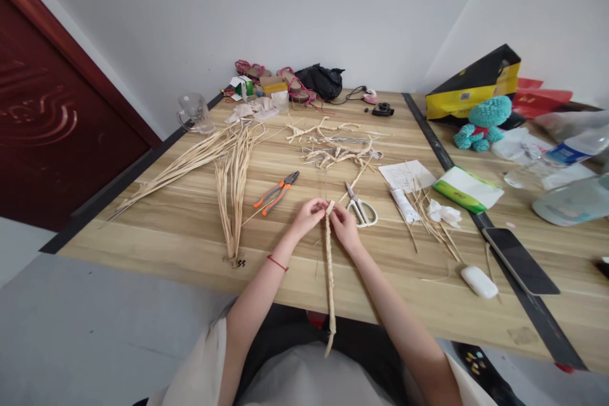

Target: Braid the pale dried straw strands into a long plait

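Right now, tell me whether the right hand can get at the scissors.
Likely yes: the scissors lie close beside the right hand with nothing apparent between, though that hand is busy at the wrapped stick.

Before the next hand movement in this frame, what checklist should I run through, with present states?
1. Left hand at the upper end of the long, straw-coloured wrapped strip: ok.
2. Right hand at that same end: ok.
3. Strip wholly over the wooden table: not ok; its lower end passes the near edge.
4. Orange-and-grey-handled metal pliers apart from both hands: ok.
5. Grip firmness: cannot tell.
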`<action>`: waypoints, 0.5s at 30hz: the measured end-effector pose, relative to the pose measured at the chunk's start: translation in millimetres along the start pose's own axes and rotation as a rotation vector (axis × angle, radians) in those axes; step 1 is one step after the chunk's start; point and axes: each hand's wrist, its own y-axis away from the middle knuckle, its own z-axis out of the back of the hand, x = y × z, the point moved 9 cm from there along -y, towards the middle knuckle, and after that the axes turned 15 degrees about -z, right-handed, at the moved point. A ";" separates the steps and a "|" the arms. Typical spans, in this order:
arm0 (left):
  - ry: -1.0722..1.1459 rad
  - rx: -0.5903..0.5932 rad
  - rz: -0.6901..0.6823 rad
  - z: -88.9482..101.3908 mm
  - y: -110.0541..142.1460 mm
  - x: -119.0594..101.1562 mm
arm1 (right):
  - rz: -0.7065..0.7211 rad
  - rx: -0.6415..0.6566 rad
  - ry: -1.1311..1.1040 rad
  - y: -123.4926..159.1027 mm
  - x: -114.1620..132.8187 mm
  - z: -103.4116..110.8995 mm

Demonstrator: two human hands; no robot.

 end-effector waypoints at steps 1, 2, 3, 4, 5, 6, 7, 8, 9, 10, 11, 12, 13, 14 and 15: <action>-0.010 0.020 -0.008 -1.0 -0.3 -0.5 | 0.004 -0.006 0.003 -0.2 -0.2 0.4; -0.019 0.033 -0.016 -1.6 -0.6 -0.9 | 0.006 -0.011 0.006 -0.5 -0.4 0.7; -0.026 0.040 -0.024 -1.8 -0.8 -1.1 | 0.006 -0.013 0.009 -0.7 -0.6 0.9; -0.032 0.042 -0.031 -1.7 -0.9 -1.1 | 0.005 -0.013 0.012 -0.8 -0.6 0.8; -0.039 0.041 -0.035 -1.3 -1.0 -0.8 | 0.005 -0.011 0.014 -0.9 -0.4 0.8; -0.044 0.041 -0.038 -1.0 -0.9 -0.2 | 0.004 -0.006 0.016 -0.8 -0.1 0.5; -0.047 0.041 -0.038 -0.9 -0.8 0.5 | 0.006 -0.002 0.018 -0.7 0.5 0.4; -0.048 0.043 -0.037 -1.0 -0.7 1.4 | 0.009 0.001 0.019 -0.5 1.3 0.4; -0.048 0.045 -0.036 -1.1 -0.5 2.2 | 0.012 0.002 0.019 -0.2 2.0 0.5; -0.049 0.047 -0.036 -1.1 -0.4 2.8 | 0.013 0.002 0.019 -0.1 2.3 0.7; -0.053 0.046 -0.037 -0.9 -0.4 3.2 | 0.012 0.003 0.017 0.0 2.3 0.8; -0.060 0.045 -0.039 -0.6 -0.4 3.4 | 0.010 0.004 0.014 -0.1 1.8 0.8; -0.070 0.044 -0.042 -0.3 -0.5 3.4 | 0.006 0.006 0.012 -0.2 1.1 0.7; -0.080 0.043 -0.044 -0.1 -0.6 3.3 | 0.002 0.007 0.012 -0.5 0.2 0.6; -0.091 0.043 -0.047 0.0 -0.6 3.1 | -0.002 0.007 0.016 -0.7 -0.7 0.5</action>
